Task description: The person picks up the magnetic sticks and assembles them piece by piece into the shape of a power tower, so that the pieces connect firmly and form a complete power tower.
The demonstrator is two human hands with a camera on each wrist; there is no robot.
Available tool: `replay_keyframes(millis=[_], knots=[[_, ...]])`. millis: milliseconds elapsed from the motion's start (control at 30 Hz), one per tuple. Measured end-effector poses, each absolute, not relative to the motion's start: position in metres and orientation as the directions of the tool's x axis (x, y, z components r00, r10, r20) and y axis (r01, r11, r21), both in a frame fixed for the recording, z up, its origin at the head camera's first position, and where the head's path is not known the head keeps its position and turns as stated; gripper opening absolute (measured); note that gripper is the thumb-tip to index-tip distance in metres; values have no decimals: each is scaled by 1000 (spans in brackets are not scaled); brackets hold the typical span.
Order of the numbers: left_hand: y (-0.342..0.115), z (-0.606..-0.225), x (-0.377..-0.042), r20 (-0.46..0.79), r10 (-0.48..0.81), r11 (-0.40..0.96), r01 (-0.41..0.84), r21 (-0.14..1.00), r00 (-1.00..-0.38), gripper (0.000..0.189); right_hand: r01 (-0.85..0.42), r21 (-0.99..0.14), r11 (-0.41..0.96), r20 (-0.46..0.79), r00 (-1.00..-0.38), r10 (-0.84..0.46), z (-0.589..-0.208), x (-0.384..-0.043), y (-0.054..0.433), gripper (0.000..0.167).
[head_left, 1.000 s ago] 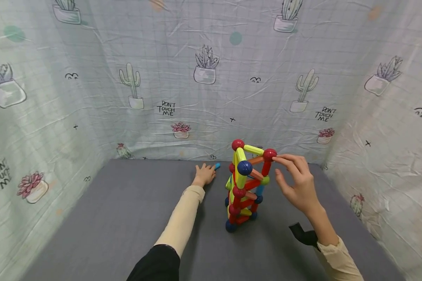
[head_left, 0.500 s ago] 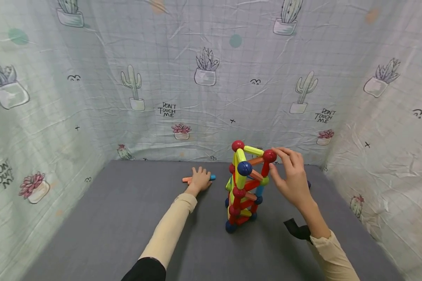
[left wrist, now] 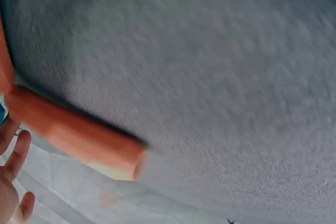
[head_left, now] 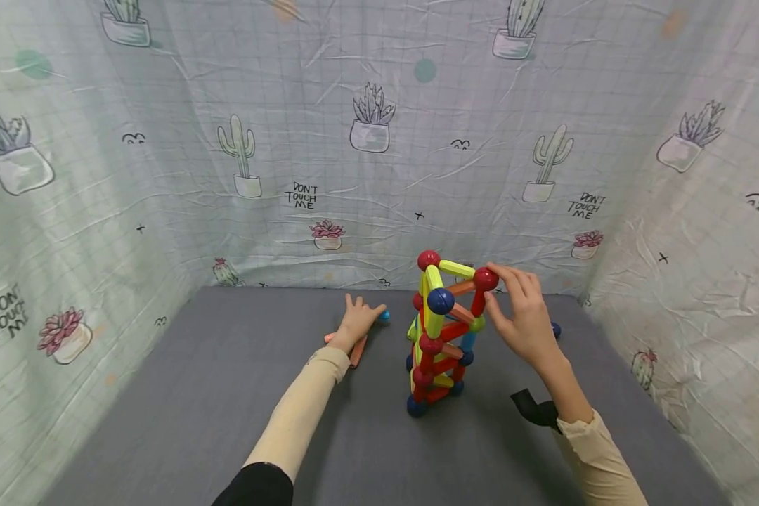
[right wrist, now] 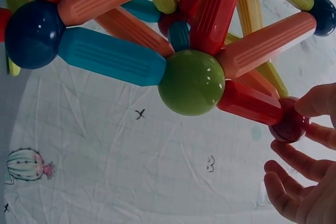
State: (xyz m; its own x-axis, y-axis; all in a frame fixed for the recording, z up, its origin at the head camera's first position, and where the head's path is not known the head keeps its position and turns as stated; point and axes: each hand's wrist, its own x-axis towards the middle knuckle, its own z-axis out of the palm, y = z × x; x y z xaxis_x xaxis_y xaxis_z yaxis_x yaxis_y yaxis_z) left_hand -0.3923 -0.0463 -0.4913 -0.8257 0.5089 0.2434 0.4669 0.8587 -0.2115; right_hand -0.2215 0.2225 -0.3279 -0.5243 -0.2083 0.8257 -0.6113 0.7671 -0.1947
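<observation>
A tower of magnetic sticks and balls (head_left: pixel 431 344) stands right of centre in the head view. My right hand (head_left: pixel 523 320) pinches the red ball (head_left: pixel 485 279) at its top right corner between thumb and fingers; the right wrist view shows this red ball (right wrist: pixel 290 121) joined to a red stick (right wrist: pixel 249 102). Left of the tower, my left hand (head_left: pixel 356 325) is low over the table, fingers spread, beside a blue stick (head_left: pixel 384 317). Whether it touches that stick I cannot tell. Orange sticks (head_left: pixel 358 353) lie under and beside this hand, one orange stick (left wrist: pixel 79 129) close in the left wrist view.
A dark blue ball (head_left: pixel 556 329) rests on the grey table (head_left: pixel 228 422) behind my right wrist. A dark strap (head_left: pixel 534 411) hangs from the right forearm. A cactus-printed curtain (head_left: pixel 278 140) encloses the back and sides.
My left hand came back toward me and left, with the blue stick also shifted; orange sticks have come into view under it. My right fingers closed in on the red ball.
</observation>
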Motion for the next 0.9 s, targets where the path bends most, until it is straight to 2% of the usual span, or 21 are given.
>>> replay_keyframes(millis=[67,167,300,367,500,600,767,900], knots=[[-51,-485,-393,312,492,870,471,-147,-813,36,-614,-193,766,825,-524,-213,-328,-222,222,48],[-55,-457,-384,467,412,877,480,31,-782,27,-620,-191,761,823,-524,-221,-328,-223,222,48],[-48,-384,-349,673,235,782,547,297,-701,24,-638,-198,744,820,-524,-230,-326,-223,224,47],[-40,-343,-322,744,190,713,611,343,-640,25,-645,-203,736,822,-521,-230,-325,-224,225,46],[-14,-281,-259,807,249,617,730,294,-536,22,-655,-200,728,829,-510,-231,-323,-226,229,46],[7,-264,-227,785,348,625,751,214,-513,21,-665,-197,720,828,-506,-240,-321,-228,232,45],[34,-271,-216,743,433,701,709,79,-511,20,-689,-205,695,824,-505,-258,-321,-230,234,43],[40,-280,-218,713,453,747,665,24,-535,19,-704,-220,675,828,-500,-253,-322,-230,233,46]])
